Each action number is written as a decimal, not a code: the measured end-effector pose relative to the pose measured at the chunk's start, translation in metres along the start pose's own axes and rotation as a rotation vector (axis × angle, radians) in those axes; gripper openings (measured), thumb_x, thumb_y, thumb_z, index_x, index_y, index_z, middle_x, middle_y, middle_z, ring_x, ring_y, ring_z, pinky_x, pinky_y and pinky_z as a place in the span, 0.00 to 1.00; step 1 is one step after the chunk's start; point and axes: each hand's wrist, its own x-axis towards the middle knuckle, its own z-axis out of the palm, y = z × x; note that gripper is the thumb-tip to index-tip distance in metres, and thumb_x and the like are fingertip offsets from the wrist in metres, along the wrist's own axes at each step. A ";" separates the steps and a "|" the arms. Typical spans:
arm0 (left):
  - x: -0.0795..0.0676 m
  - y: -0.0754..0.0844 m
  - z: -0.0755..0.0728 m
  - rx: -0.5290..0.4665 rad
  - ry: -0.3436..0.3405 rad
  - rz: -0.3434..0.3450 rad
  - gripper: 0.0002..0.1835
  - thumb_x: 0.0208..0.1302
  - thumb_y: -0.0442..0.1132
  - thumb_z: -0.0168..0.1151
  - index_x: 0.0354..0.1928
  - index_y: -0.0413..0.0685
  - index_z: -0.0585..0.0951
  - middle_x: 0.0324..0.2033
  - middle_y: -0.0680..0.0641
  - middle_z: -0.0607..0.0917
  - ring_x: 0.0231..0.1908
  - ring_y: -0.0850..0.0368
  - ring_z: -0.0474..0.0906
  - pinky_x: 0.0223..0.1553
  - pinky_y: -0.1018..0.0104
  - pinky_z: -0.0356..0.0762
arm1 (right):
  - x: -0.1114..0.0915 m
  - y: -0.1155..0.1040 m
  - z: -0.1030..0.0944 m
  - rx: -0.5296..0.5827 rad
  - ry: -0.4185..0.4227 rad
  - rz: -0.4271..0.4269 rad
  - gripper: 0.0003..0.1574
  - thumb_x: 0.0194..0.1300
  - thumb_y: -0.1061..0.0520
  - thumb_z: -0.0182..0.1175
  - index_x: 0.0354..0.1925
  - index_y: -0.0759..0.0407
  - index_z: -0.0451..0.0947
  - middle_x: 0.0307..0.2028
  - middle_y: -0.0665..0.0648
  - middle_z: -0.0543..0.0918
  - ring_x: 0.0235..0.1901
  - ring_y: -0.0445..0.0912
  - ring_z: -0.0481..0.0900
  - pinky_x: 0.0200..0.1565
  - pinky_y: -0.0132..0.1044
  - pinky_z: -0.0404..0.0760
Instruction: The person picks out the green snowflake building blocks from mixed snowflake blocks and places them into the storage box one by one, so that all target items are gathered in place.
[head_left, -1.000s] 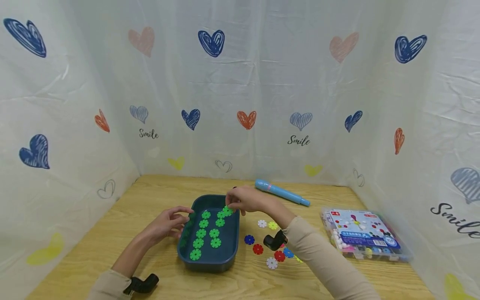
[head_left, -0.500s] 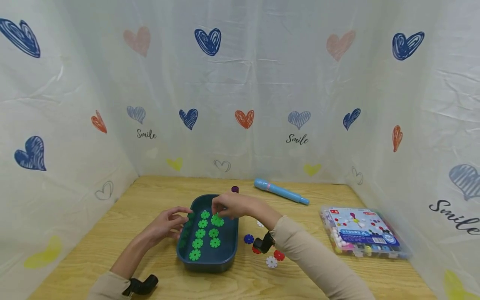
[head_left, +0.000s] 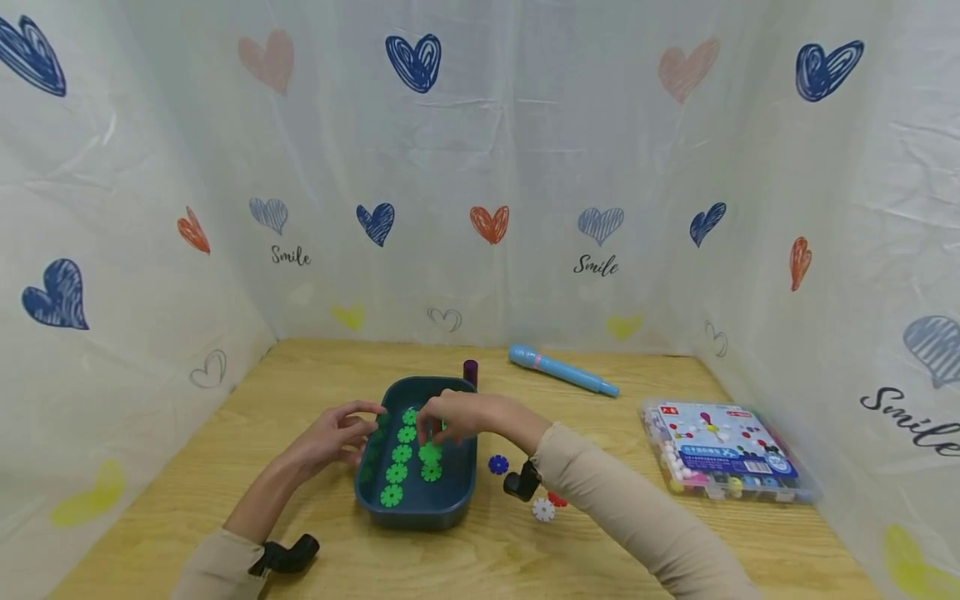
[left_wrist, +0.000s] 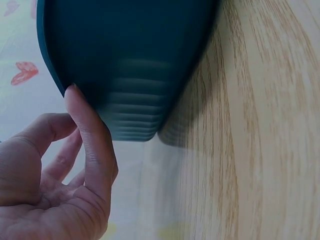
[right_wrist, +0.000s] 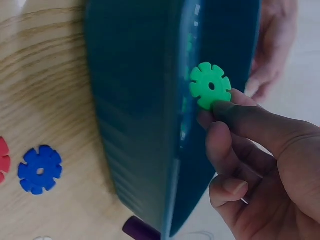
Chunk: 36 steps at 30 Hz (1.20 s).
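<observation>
In the head view a dark teal tray (head_left: pixel 423 518) holds several flat green notched discs (head_left: pixel 396 473), one line of them along its left side. My right hand (head_left: pixel 459 414) is over the tray. Between thumb and forefinger it pinches a green notched disc (right_wrist: pixel 201 82), seen face-on with a small centre hole in the right wrist view; its other fingers are curled. At the tray's left side, my left hand (head_left: pixel 330 437) has a fingertip touching the rim (left_wrist: pixel 52 70), its fingers loosely bent. The right hand hides part of the tray's inside in the head view.
Right of the tray lie loose discs, among them a blue disc (head_left: pixel 498 464) and a white disc (head_left: pixel 543 510). A purple cylinder (head_left: pixel 470 372) stands behind the tray. Farther off are a light blue stick (head_left: pixel 562 372) and a clear box (head_left: pixel 727 454) of coloured parts.
My right hand has moved from the tray's far right rim leftward and toward me over the tray, carrying the green disc. My left hand has stayed at the left rim.
</observation>
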 end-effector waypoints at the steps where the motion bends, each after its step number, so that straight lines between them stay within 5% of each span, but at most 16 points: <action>1: -0.001 0.000 0.000 0.002 0.000 0.000 0.28 0.72 0.46 0.57 0.67 0.39 0.67 0.35 0.48 0.81 0.32 0.57 0.79 0.32 0.64 0.84 | 0.001 0.000 0.002 0.006 -0.013 0.008 0.10 0.69 0.62 0.59 0.46 0.54 0.82 0.40 0.51 0.85 0.36 0.47 0.86 0.30 0.26 0.82; 10: -0.001 0.001 0.002 -0.005 0.014 -0.024 0.27 0.71 0.45 0.58 0.67 0.42 0.68 0.34 0.49 0.81 0.32 0.57 0.79 0.32 0.64 0.84 | 0.008 0.003 0.019 0.015 -0.110 0.019 0.11 0.69 0.64 0.59 0.45 0.51 0.82 0.38 0.48 0.83 0.32 0.38 0.82 0.30 0.25 0.82; 25: -0.004 0.000 0.003 -0.017 0.005 -0.024 0.26 0.72 0.44 0.57 0.67 0.40 0.67 0.33 0.51 0.80 0.31 0.58 0.79 0.31 0.65 0.84 | 0.011 -0.004 0.035 0.004 -0.164 0.035 0.11 0.68 0.63 0.59 0.45 0.49 0.82 0.39 0.48 0.83 0.30 0.36 0.81 0.32 0.25 0.81; 36: 0.000 -0.001 0.004 0.004 0.010 -0.022 0.26 0.72 0.45 0.57 0.67 0.40 0.68 0.33 0.49 0.80 0.31 0.58 0.79 0.32 0.65 0.84 | 0.003 0.003 0.027 -0.016 -0.072 -0.025 0.11 0.69 0.60 0.60 0.48 0.52 0.82 0.39 0.49 0.85 0.29 0.35 0.82 0.31 0.24 0.81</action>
